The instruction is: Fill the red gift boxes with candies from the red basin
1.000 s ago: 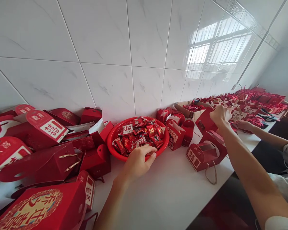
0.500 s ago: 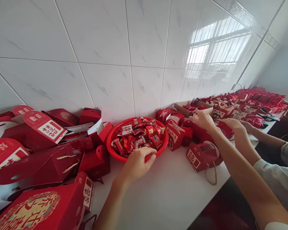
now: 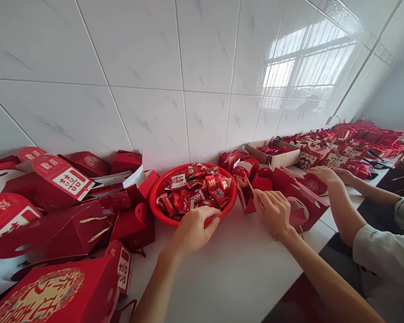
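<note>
Right hand [image 3: 272, 210] is pinching, as far as is showing, the edge of a small box [image 3: 248, 206], which is standing open just right of the basin. Left hand [image 3: 194, 228] is curling at the basin's near rim; cannot tell whether it is gripping the rim, grasping a sweet or holding nothing.

Large to small:
- Wall [image 3: 138, 49], tiled, is rising behind; table [image 3: 215, 273] is carrying everything.
- Big box [image 3: 103, 287] is sitting near left, its round print seemingly reading 乔迁之喜.
- Carton [image 3: 287, 159] is resting by the wall with red things showing inside. Co-worker's hand [image 3: 326, 174] is reaching over boxes beyond it.
- Basin [image 3: 154, 205], red plastic, is holding a heap of wrapped sweets [image 3: 197, 197].
- Flap [image 3: 47, 165] in the left pile is bearing 歡喜; white panel [image 3: 72, 183] below it is showing 囍.
- White wrapper [image 3: 178, 181] on the heap is carrying 囍; dark wrapper [image 3: 218, 195] is apparently reading 枣. No maker's name is coming through legibly.

Handling, my judgement: thin card is likely creasing under a hard pinch, so light pressure near a fold is serving better. Keeping the box upright and its flaps spread is leaving the mouth clear. Steadying the basin by its rim, without bearing down, is keeping loose sweets from spilling. Elbow room is running tight beside the co-worker.
</note>
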